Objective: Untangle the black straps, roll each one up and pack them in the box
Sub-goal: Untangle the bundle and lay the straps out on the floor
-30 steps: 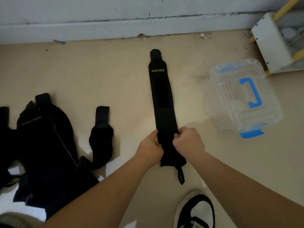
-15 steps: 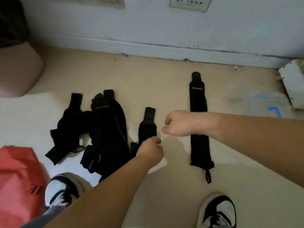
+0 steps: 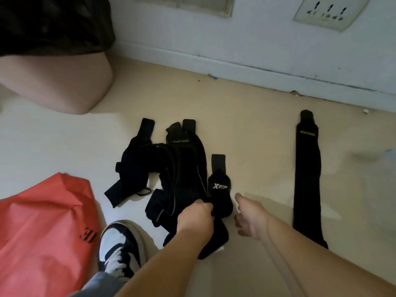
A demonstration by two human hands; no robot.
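Black-and-white shoe (image 3: 120, 243) and a red bag (image 3: 42, 221) lie nearest on the floor (image 3: 246, 125). Just beyond them, the left hand (image 3: 196, 215) has its fingers curled round the near end of the tangled black straps (image 3: 182, 168). The right hand (image 3: 249, 217) hangs just beside that heap, fingers loosely spread, holding nothing. Well apart to the right, a flat strap (image 3: 307, 179) lies straight, pointing at the wall (image 3: 257, 39).

tangled straps (image 3: 182, 168) centre | flat strap (image 3: 306, 179) right | bag (image 3: 42, 221), perhaps, left
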